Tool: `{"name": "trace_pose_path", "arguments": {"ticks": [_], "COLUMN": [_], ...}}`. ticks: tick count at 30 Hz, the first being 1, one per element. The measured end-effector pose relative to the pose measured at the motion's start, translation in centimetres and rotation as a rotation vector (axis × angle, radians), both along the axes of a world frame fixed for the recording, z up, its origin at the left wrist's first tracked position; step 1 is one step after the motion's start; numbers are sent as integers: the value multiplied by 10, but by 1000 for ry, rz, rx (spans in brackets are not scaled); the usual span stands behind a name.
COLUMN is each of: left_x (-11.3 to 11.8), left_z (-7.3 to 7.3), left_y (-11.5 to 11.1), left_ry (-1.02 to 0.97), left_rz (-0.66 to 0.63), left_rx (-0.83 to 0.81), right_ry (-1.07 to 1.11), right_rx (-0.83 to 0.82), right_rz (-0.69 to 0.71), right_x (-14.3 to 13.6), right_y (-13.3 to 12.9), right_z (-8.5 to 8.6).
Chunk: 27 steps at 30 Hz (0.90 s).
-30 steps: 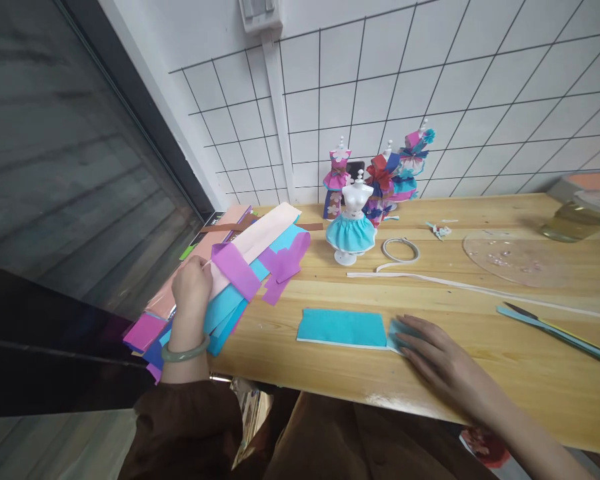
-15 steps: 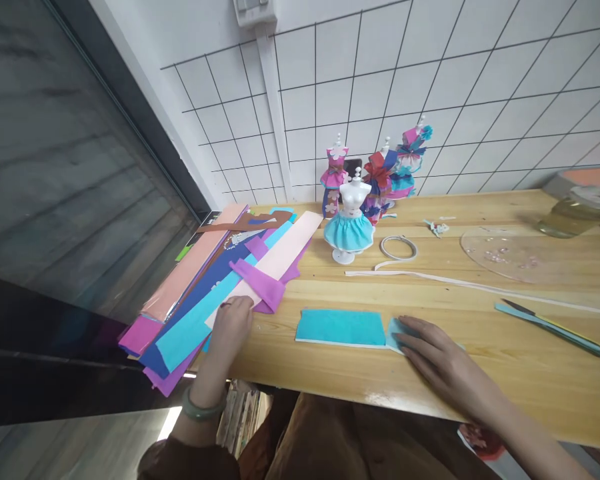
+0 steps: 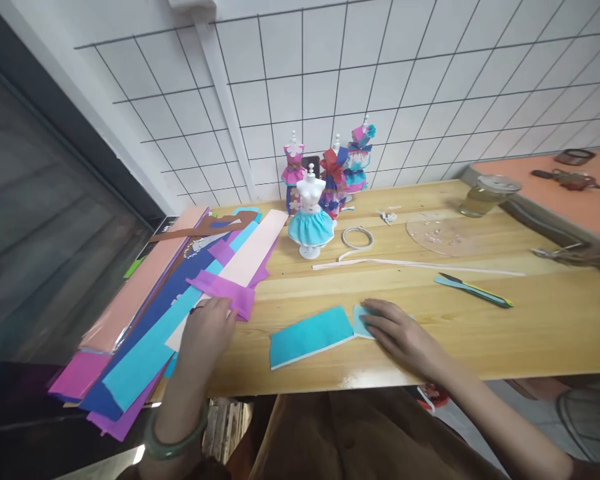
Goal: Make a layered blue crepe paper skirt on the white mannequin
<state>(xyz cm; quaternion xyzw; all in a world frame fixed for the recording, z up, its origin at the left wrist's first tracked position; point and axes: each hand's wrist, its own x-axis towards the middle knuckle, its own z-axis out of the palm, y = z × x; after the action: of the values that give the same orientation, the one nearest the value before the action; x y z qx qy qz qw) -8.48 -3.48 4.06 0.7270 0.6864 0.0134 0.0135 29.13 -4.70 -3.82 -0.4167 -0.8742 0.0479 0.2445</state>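
Observation:
My left hand rests on the pile of coloured strips, over the pale pink strip beside a purple piece; its fingers are curled, and what they hold, if anything, is hidden. My right hand lies palm down with fingers extended on a light blue piece. Left of that lies a turquoise rectangle with a white lower edge, set at a slant. Behind them stands a small white mannequin in a turquoise skirt.
Dressed mannequins stand by the tiled wall. A tape coil, a long white strip, a clear disc with beads, a pen-like tool and a glass jar lie or stand rightward.
The view has swung right, showing more of the orange surface. The turquoise rectangle has turned to a slant. My left hand has come to lie nearer the purple piece.

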Motion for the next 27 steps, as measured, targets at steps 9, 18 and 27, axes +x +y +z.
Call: {"name": "trace_pose_path", "arguments": {"ticks": [9, 18, 27], "left_x": [108, 95, 91], "left_z": [-36, -38, -28], "left_y": [-19, 20, 55], "left_ry": [-174, -421, -358], "left_rz": [-323, -442, -582], "left_rx": [-28, -188, -319], "right_ry": [-45, -55, 39], "right_rx": [-27, -190, -342], "right_rz": [-127, -132, -52], "right_x": [14, 19, 16], "right_y": [3, 18, 33], "right_z": [4, 9, 28]}}
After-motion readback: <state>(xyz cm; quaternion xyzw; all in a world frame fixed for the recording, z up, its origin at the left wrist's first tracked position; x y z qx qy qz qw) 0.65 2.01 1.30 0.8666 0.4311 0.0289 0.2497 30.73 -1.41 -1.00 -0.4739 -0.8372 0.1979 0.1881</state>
